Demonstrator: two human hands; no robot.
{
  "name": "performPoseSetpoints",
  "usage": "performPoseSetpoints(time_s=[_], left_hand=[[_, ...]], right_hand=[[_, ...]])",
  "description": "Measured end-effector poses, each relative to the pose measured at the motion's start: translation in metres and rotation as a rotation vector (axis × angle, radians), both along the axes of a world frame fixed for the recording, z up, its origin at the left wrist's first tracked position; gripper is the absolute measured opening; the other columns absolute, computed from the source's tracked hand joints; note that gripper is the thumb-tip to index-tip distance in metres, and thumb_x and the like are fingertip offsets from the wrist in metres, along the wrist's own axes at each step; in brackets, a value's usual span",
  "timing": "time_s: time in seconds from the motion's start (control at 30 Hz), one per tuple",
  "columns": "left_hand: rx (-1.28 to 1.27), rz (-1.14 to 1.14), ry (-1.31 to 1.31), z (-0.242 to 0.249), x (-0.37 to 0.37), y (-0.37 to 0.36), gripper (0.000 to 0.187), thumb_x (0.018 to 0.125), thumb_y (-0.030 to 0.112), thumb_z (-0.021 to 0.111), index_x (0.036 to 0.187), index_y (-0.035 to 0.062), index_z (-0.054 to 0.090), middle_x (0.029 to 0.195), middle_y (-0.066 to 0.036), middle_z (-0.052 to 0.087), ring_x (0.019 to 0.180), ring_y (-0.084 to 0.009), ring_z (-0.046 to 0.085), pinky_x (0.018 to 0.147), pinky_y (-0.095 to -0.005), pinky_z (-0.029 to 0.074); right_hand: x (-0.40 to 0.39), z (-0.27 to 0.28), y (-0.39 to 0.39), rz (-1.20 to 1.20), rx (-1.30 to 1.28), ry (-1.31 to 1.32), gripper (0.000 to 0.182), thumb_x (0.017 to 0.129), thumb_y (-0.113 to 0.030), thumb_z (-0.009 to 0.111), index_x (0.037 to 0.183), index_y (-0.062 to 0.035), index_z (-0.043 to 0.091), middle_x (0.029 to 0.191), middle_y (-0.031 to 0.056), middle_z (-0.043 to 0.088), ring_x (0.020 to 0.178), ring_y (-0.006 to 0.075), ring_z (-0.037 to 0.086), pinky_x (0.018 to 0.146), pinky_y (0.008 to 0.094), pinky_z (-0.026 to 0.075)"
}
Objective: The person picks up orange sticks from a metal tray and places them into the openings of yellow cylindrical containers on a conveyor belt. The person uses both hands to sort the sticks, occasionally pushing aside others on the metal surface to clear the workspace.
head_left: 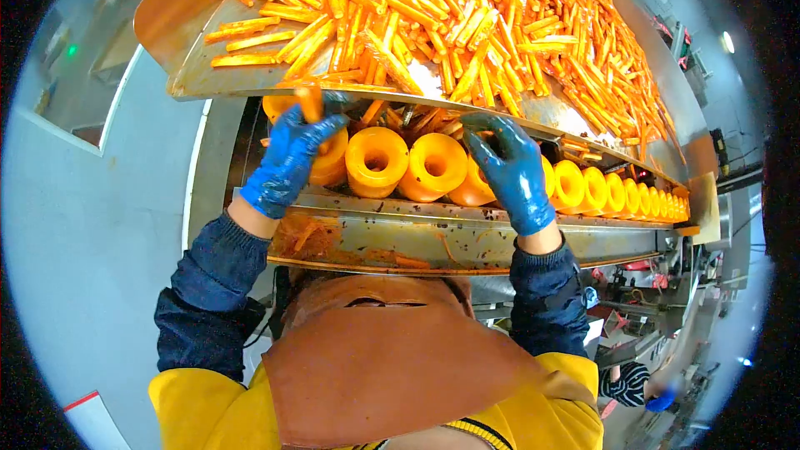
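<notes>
My left hand (pixel 292 154), in a blue glove, is closed on an orange stick (pixel 310 104), which stands up between thumb and fingers above the left end of a row of orange ring-shaped cups (pixel 377 161). My right hand (pixel 515 171), gloved in blue too, hovers over the same row. Its fingers are bent and apart from the thumb, with nothing visible between them. Glossy orange sticks (pixel 467 33) are heaped on a metal tray (pixel 187 75) beyond my hands. Some sticks also lie in the gap behind the cups.
A metal trough (pixel 517 242) with orange scraps and dark specks runs on my side of the cups. The tray's metal edge (pixel 400 100) stands just behind them. At the lower right, another person's blue-gloved hand (pixel 661 401) and striped sleeve (pixel 627 383) show near machinery.
</notes>
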State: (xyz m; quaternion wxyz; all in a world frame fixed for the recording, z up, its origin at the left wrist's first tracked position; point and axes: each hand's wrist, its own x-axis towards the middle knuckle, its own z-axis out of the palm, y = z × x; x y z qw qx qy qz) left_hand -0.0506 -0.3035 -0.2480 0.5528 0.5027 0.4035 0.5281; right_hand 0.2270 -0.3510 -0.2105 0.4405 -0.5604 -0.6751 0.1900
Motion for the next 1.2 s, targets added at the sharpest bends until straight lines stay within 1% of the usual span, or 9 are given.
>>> performPoseSetpoints(time_s=[0.27,0.37,0.5,0.67,0.73,0.8,0.87,1.03,1.2], left_hand=[[0.21,-0.276,0.376,0.019,-0.004,0.024,0.034,0.077,0.018,0.072,0.106,0.0039,0.063,0.105,-0.007,0.065,0.094,-0.019,0.062,0.084,-0.032,0.048],[0.81,-0.043,1.131,0.048,-0.016,0.064,0.036,0.077,0.032,0.07,0.103,0.0085,0.064,0.101,-0.015,0.064,0.093,-0.0335,0.06,0.081,-0.0397,0.049],[0.693,-0.4,1.286,0.043,-0.025,0.096,0.044,0.075,0.039,0.07,0.104,0.008,0.063,0.098,-0.016,0.065,0.092,-0.034,0.061,0.081,-0.0406,0.049],[0.64,-0.603,1.38,0.071,-0.02,0.114,0.045,0.076,0.035,0.07,0.105,0.0018,0.062,0.098,-0.018,0.064,0.091,-0.0319,0.062,0.08,-0.039,0.049],[0.243,-0.683,1.207,0.09,-0.021,0.122,0.047,0.078,0.037,0.068,0.107,0.0006,0.061,0.095,-0.016,0.065,0.086,-0.0257,0.063,0.076,-0.0362,0.049],[0.398,-0.607,1.135,0.081,-0.019,0.134,0.052,0.08,0.039,0.066,0.11,-0.0024,0.058,0.092,-0.016,0.064,0.082,-0.0217,0.062,0.073,-0.0343,0.048],[0.234,-0.377,0.95,0.083,-0.003,0.133,0.056,0.082,0.047,0.06,0.104,-0.0037,0.06,0.099,-0.02,0.064,0.094,-0.0319,0.061,0.08,-0.042,0.047],[0.423,-0.282,1.315,0.07,0.043,0.125,0.056,0.081,0.051,0.057,0.1,-0.0019,0.06,0.095,-0.023,0.063,0.09,-0.0364,0.061,0.079,-0.043,0.048],[0.42,-0.243,1.497,0.056,0.063,0.13,0.051,0.075,0.048,0.062,0.097,0.0018,0.058,0.096,-0.021,0.064,0.086,-0.0368,0.063,0.073,-0.046,0.051]], right_hand=[[-0.05,0.025,0.109,0.218,-0.147,-0.543,0.037,0.077,-0.027,0.069,0.105,-0.0044,0.063,0.096,0.0189,0.065,0.092,0.033,0.063,0.08,0.0391,0.049],[-0.064,0.022,0.129,0.15,-0.165,-0.698,0.034,0.075,-0.028,0.068,0.099,-0.0042,0.063,0.094,0.0207,0.065,0.091,0.0363,0.062,0.078,0.0423,0.049],[-0.02,0.044,0.134,0.059,-0.267,-0.417,0.036,0.077,-0.028,0.063,0.1,0.0002,0.062,0.083,0.0131,0.066,0.075,0.0172,0.061,0.068,0.031,0.048],[0.057,0.062,0.14,-0.103,-0.556,-0.575,0.052,0.077,-0.038,0.067,0.108,0.004,0.063,0.098,0.0156,0.068,0.086,0.0224,0.065,0.077,0.0338,0.05],[0.051,0.061,0.134,-0.122,-0.474,-0.639,0.056,0.075,-0.048,0.068,0.101,0.0019,0.066,0.096,0.0197,0.067,0.087,0.0306,0.065,0.079,0.0393,0.049],[0.034,0.06,0.136,-0.143,-0.474,-0.809,0.061,0.073,-0.052,0.069,0.099,0.0027,0.064,0.098,0.0245,0.064,0.089,0.0347,0.063,0.079,0.0409,0.049],[0.021,0.04,0.14,-0.16,-0.368,-0.839,0.06,0.071,-0.053,0.069,0.1,-0.0001,0.062,0.098,0.0245,0.064,0.092,0.0378,0.062,0.081,0.0436,0.048],[0.032,0.033,0.153,-0.175,-0.287,-0.798,0.054,0.071,-0.043,0.069,0.103,0.0003,0.061,0.101,0.0249,0.063,0.093,0.0384,0.061,0.082,0.0439,0.048],[0.066,0.031,0.152,-0.155,-0.476,-0.27,0.049,0.07,-0.034,0.072,0.102,0.0023,0.062,0.089,0.0113,0.067,0.077,0.02,0.062,0.069,0.0332,0.048]])
